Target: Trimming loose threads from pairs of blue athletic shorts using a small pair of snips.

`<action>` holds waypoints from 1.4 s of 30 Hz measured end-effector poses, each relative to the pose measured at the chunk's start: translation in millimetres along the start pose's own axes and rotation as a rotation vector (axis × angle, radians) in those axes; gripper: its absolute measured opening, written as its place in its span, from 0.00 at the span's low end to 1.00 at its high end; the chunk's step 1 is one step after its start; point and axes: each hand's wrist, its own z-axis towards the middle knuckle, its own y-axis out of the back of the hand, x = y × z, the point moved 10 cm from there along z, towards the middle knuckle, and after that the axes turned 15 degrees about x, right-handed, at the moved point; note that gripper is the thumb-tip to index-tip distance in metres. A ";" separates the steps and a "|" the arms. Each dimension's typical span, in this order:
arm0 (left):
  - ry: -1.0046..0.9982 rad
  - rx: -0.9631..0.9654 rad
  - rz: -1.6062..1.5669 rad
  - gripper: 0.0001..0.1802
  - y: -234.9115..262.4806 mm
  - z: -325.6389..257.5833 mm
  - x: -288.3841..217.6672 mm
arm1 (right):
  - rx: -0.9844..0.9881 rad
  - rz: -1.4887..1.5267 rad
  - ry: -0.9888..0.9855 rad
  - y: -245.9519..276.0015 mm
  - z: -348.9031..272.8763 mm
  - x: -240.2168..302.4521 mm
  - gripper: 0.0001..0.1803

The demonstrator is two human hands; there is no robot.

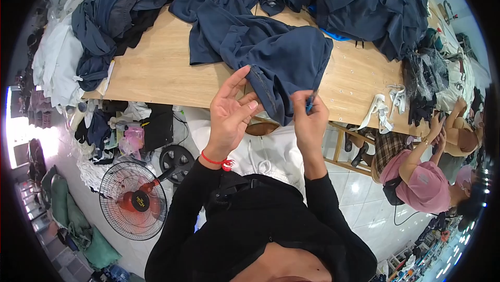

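A dark navy garment (289, 47) lies across the wooden table in front of me, with its near end hanging over the edge. Along that end runs a seam with a greyish strip. Beside the seam is my left hand (232, 113), palm up with its fingers spread, the index fingertip at the cloth. On the other side, my right hand (311, 120) is closed around a small blue tool with a dark tip (310, 103), possibly thread snips. The fingers partly hide the tool. A red cord bracelet (213, 162) circles my left wrist.
Navy garments are heaped on the table (151, 81) at the far right (364, 6) and far left (101, 27). White strips (383, 110) lie at its right. A standing fan (133, 201) is at lower left. At right sits a person in pink (424, 185).
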 end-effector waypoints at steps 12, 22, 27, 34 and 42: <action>-0.014 0.053 0.128 0.39 -3.6 0.8 -1.1 | 0.043 -0.286 0.274 -24.3 -15.7 45.8 0.14; 0.000 0.032 0.115 0.39 -5.0 0.1 -3.0 | -0.010 -0.385 0.310 -22.3 -19.0 53.7 0.14; -0.005 0.030 0.086 0.39 -3.8 -0.2 -2.9 | -0.010 -0.410 0.348 -22.0 -18.0 48.3 0.14; -0.040 0.006 0.080 0.39 0.4 1.0 -4.0 | -0.085 -0.268 0.324 -8.1 -18.1 37.1 0.16; -0.020 0.003 -0.009 0.37 0.2 0.4 -2.4 | -0.113 -0.457 0.446 -29.4 -31.6 52.7 0.18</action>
